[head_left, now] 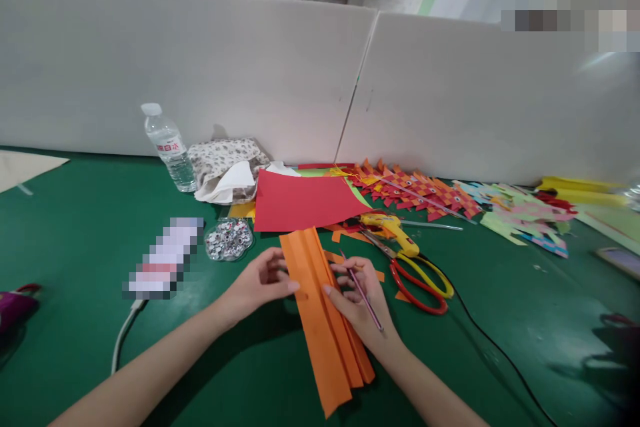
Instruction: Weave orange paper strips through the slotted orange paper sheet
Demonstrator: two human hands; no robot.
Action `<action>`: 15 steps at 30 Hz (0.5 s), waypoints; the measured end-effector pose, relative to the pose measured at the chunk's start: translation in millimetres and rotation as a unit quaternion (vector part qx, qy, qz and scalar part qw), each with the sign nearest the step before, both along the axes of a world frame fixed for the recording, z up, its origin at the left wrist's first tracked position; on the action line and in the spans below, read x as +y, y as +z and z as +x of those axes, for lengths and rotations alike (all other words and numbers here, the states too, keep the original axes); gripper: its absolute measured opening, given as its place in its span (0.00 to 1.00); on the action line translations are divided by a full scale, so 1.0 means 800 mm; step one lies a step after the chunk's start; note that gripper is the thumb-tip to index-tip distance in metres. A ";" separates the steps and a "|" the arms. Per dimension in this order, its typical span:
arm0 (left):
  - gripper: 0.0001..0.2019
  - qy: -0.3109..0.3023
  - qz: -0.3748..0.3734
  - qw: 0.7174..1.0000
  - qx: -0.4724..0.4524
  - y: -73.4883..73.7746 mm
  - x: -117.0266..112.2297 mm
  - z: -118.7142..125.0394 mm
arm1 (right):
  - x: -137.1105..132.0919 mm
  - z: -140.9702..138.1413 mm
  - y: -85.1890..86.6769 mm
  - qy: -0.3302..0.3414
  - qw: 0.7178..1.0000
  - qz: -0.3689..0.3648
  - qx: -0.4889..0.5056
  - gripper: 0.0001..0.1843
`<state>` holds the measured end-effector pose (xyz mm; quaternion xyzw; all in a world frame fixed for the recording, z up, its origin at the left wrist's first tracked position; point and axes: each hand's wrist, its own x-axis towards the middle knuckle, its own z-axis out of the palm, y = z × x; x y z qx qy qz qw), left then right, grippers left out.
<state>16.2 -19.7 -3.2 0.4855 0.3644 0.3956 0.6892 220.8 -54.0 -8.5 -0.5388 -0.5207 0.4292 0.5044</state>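
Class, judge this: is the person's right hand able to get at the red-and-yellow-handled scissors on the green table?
Probably yes: the red-and-yellow-handled scissors lie just beside the right hand with nothing blocking, though it holds a thin pencil.

The orange paper [320, 320] is matt and smooth, creased into sharp folds, and the red sheet [305, 203] behind it is the same dull paper. The counter [75, 227] has a green, matt, felt-like cover. The scissors [417, 280] have glossy red and yellow plastic handles and metal blades. The bottle [170, 147] is clear, shiny plastic; the pouch [220, 157] beside it is soft printed cloth.
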 end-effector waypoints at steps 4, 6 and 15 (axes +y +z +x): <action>0.14 -0.070 0.026 0.996 0.056 -0.002 -0.010 0.006 | 0.000 0.001 0.001 -0.022 1.000 0.015 0.004 0.22; 0.12 -0.074 0.030 0.995 0.067 -0.003 -0.009 0.007 | 0.000 0.001 0.002 -0.015 1.000 0.009 0.012 0.22; 0.12 -0.066 -0.012 0.996 0.056 0.001 -0.002 0.005 | 0.009 0.009 -0.001 -0.018 0.995 -0.002 0.095 0.24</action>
